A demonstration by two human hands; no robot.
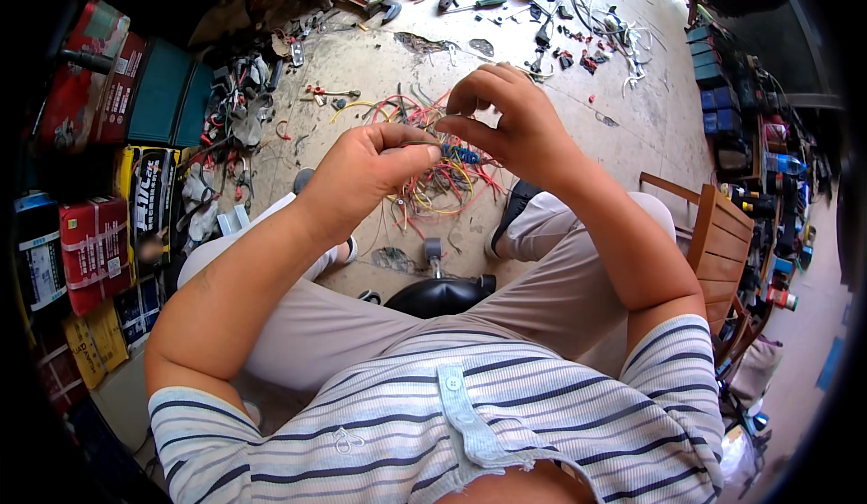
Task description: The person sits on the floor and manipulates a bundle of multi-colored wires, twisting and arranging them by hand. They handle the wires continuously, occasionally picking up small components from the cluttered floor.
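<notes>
My left hand (375,168) is closed in a pinch on a wire, whose dark strand shows faintly at the fingertips. A blue coiled piece (461,154) appears just beyond that thumb; whether it is attached to the wire, I cannot tell. Close by on the right, my right hand (517,125) has its fingers curved, with a gap between thumb and forefinger. Its thumb tip comes near the left fingertips. Beneath both hands, a tangled pile of red, yellow and dark wires (442,195) lies on the floor between my feet.
Screwdrivers (488,3) and other tools lie on the floor (361,61) at the far side. Black and white cable scraps (623,34) are scattered at far right. Stacked boxes (95,251) line the left. A wooden chair (722,242) stands at right, a black seat (438,296) below me.
</notes>
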